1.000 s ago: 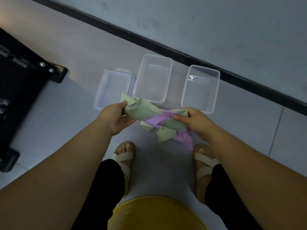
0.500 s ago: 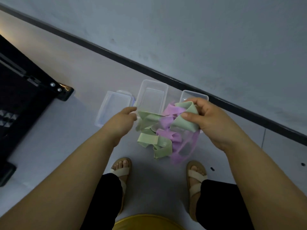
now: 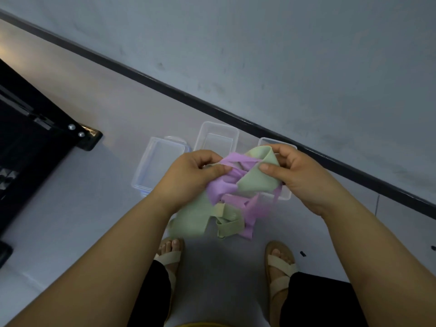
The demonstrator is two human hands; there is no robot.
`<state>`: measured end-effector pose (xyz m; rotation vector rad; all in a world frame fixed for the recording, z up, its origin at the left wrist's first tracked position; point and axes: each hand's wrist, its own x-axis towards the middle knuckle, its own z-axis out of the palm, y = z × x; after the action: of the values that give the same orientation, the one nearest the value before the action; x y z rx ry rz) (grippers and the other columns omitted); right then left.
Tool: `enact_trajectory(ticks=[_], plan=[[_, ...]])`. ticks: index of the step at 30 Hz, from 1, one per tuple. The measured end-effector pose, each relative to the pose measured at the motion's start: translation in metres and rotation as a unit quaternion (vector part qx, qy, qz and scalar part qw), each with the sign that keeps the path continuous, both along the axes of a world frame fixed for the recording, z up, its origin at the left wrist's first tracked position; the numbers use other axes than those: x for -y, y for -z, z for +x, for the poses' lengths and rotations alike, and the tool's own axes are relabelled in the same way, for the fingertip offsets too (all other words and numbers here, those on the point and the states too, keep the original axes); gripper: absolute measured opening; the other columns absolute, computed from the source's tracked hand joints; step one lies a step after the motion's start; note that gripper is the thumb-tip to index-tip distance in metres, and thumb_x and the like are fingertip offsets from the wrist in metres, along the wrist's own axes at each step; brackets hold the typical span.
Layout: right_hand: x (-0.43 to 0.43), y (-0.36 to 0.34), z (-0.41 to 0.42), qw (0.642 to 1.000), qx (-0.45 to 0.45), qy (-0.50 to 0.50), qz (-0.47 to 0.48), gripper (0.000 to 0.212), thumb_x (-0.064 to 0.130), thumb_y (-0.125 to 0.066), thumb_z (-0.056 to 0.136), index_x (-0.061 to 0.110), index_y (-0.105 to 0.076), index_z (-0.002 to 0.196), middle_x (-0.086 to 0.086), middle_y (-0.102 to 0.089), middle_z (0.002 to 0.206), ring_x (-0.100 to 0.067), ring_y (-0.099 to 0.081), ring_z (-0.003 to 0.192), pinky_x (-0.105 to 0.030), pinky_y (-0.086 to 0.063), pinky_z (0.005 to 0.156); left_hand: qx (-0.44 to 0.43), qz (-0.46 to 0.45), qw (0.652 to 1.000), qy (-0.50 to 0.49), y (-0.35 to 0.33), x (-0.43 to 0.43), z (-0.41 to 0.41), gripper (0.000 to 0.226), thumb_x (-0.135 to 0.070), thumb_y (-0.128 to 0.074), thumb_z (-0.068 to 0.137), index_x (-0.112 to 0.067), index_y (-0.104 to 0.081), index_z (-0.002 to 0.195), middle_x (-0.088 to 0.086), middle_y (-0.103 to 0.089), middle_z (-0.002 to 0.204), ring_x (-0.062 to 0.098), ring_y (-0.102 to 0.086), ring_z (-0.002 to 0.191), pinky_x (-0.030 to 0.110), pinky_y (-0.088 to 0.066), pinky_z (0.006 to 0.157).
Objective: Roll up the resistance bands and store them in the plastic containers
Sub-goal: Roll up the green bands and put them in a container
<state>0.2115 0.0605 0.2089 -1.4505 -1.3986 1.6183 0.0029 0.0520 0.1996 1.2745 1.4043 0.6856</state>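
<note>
Both hands hold a tangled bunch of bands up over the floor [image 3: 89,208], in front of the person. The left hand [image 3: 188,178] pinches a strand of the purple band [image 3: 221,188] between thumb and fingers. The right hand [image 3: 299,175] grips a folded part of the green band [image 3: 256,179]. Loose ends of both bands hang down between the forearms. Three clear plastic containers sit on the floor near the wall: the left container [image 3: 153,166], the middle container [image 3: 218,135], and the right container [image 3: 266,141], mostly hidden behind the bands.
</note>
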Motion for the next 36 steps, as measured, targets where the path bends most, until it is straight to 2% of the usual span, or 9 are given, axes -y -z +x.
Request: enact_trajectory(ticks=[5, 11, 16, 18, 21, 27, 29, 33, 36], plan=[[-0.006, 0.011, -0.001, 0.999, 0.038, 0.007, -0.027, 0.026, 0.017, -0.059, 0.088, 0.023, -0.059, 0.113, -0.011, -0.068, 0.105, -0.027, -0.064, 0.098, -0.039, -0.049, 0.088, 0.004, 0.007, 1.0, -0.007, -0.003, -0.002, -0.007, 0.013, -0.024, -0.061, 0.088, -0.015, -0.067, 0.08, -0.003, -0.064, 0.072, 0.002, -0.055, 0.06, 0.012, -0.043, 0.057], [-0.008, 0.018, -0.004, 0.999, 0.036, 0.017, -0.02, 0.015, 0.02, -0.053, 0.093, 0.028, -0.062, 0.102, -0.001, -0.065, 0.092, -0.014, -0.06, 0.084, -0.029, -0.047, 0.078, 0.067, -0.047, 0.996, 0.035, -0.01, -0.003, -0.012, 0.009, -0.019, -0.067, 0.079, -0.02, -0.059, 0.083, 0.002, -0.065, 0.079, 0.014, -0.057, 0.071, 0.027, -0.043, 0.066], [-0.01, 0.025, -0.016, 0.986, -0.066, 0.114, -0.099, 0.018, 0.014, -0.047, 0.094, 0.02, -0.063, 0.1, -0.006, -0.065, 0.098, -0.02, -0.058, 0.091, -0.038, -0.045, 0.082, 0.074, -0.113, 0.988, 0.079, -0.014, -0.003, -0.012, 0.044, -0.055, -0.072, 0.055, -0.028, -0.063, 0.089, 0.01, -0.069, 0.097, 0.028, -0.066, 0.087, 0.043, -0.05, 0.082], [-0.01, 0.026, -0.025, 0.979, -0.085, 0.149, -0.109, 0.018, 0.025, -0.049, 0.09, 0.019, -0.065, 0.091, -0.007, -0.065, 0.093, -0.02, -0.057, 0.089, -0.035, -0.042, 0.078, 0.041, -0.1, 0.992, 0.06, -0.013, -0.002, -0.008, 0.045, -0.059, -0.071, 0.056, -0.024, -0.065, 0.085, 0.012, -0.069, 0.091, 0.025, -0.064, 0.08, 0.042, -0.05, 0.078], [-0.007, 0.025, -0.035, 0.984, -0.064, 0.13, -0.103, 0.041, 0.054, -0.061, 0.079, 0.014, -0.064, 0.088, -0.001, -0.068, 0.083, -0.012, -0.064, 0.077, -0.024, -0.048, 0.067, 0.053, -0.079, 0.995, 0.035, -0.012, 0.001, 0.003, 0.02, -0.033, -0.072, 0.077, -0.015, -0.062, 0.079, 0.019, -0.061, 0.078, 0.022, -0.054, 0.07, 0.031, -0.041, 0.068], [-0.004, 0.027, -0.035, 0.985, -0.009, 0.13, -0.11, 0.009, 0.025, -0.057, 0.089, 0.02, -0.058, 0.082, 0.002, -0.06, 0.074, -0.015, -0.056, 0.068, -0.029, -0.044, 0.068, 0.284, -0.102, 0.939, -0.164, -0.012, -0.007, 0.006, 0.016, -0.011, -0.054, 0.085, -0.014, -0.05, 0.07, 0.001, -0.055, 0.061, 0.012, -0.053, 0.056, 0.023, -0.044, 0.057], [-0.003, 0.027, -0.033, 0.984, -0.036, 0.095, -0.144, 0.009, 0.027, -0.056, 0.091, 0.02, -0.059, 0.086, 0.002, -0.065, 0.08, -0.013, -0.065, 0.071, -0.032, -0.049, 0.073, 0.348, -0.115, 0.911, -0.187, -0.008, -0.011, 0.0, 0.007, -0.017, -0.055, 0.077, -0.013, -0.05, 0.077, 0.003, -0.056, 0.065, 0.015, -0.056, 0.059, 0.024, -0.049, 0.059], [-0.002, 0.026, -0.032, 0.959, -0.139, 0.068, -0.237, 0.012, 0.023, -0.053, 0.092, 0.014, -0.058, 0.097, -0.009, -0.068, 0.089, -0.022, -0.07, 0.076, -0.04, -0.055, 0.076, 0.461, -0.156, 0.85, -0.2, -0.001, -0.014, -0.007, 0.036, -0.025, -0.055, 0.075, -0.013, -0.045, 0.108, 0.008, -0.055, 0.086, 0.022, -0.057, 0.08, 0.031, -0.054, 0.076], [-0.008, 0.024, -0.031, 0.925, -0.241, 0.133, -0.261, 0.024, 0.021, -0.047, 0.094, 0.008, -0.055, 0.113, -0.013, -0.066, 0.093, -0.024, -0.069, 0.072, -0.041, -0.058, 0.07, 0.353, -0.128, 0.905, -0.201, 0.0, -0.013, -0.007, 0.009, -0.021, -0.053, 0.087, -0.012, -0.053, 0.09, 0.006, -0.057, 0.079, 0.019, -0.056, 0.073, 0.03, -0.05, 0.071]])
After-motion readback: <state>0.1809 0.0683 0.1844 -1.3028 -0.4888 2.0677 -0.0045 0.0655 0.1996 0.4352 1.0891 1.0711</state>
